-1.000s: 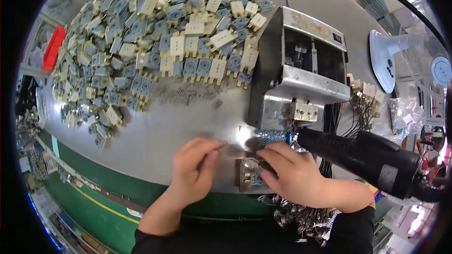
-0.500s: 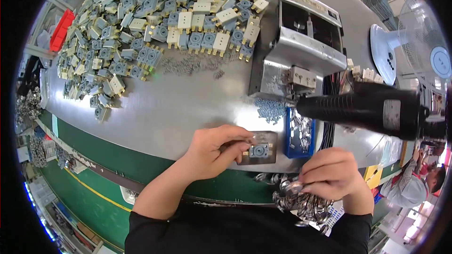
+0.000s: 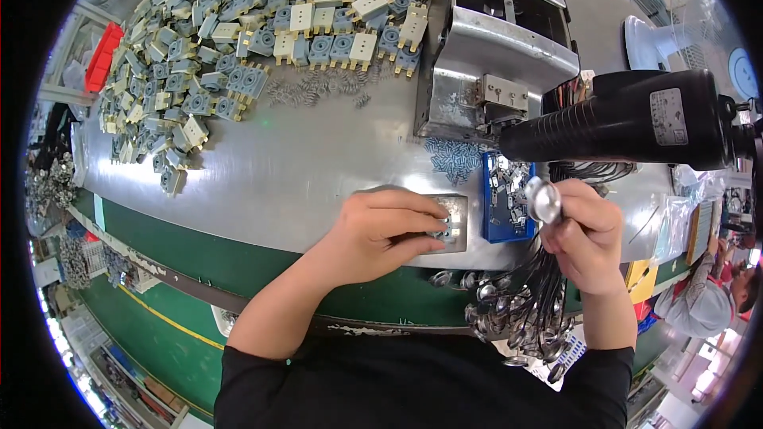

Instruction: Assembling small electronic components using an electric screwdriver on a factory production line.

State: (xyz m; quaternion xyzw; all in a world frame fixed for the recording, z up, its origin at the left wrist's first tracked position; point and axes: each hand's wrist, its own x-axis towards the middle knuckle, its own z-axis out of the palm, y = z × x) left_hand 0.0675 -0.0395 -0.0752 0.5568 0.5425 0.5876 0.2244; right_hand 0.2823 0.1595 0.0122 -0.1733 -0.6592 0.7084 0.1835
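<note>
My left hand [image 3: 385, 229] has its thumb and fingertips closed around a small grey plastic block [image 3: 447, 232], which sits on a flat metal fixture plate [image 3: 455, 208] by the table's front edge. The fingers hide most of the block. To its right, my right hand [image 3: 590, 232] pinches a round, shiny metal disc piece [image 3: 544, 200], lifted above the table edge just right of a blue tray [image 3: 509, 228]. Below that hand, a bunch of similar metal discs [image 3: 520, 326] on black wires hangs over the edge.
A big heap of grey and cream blocks [image 3: 318, 20] covers the far left, with loose springs [image 3: 318, 87] before it. Small blue-grey screws [image 3: 453, 160] lie beside the metal machine [image 3: 509, 56]. A black power screwdriver [image 3: 604, 123] juts in from the right. A co-worker [image 3: 699, 302] sits far right.
My right hand has risen from the hanging bunch with one disc in its fingers. My left fingers have closed further over the block on the plate. The view has shifted slightly.
</note>
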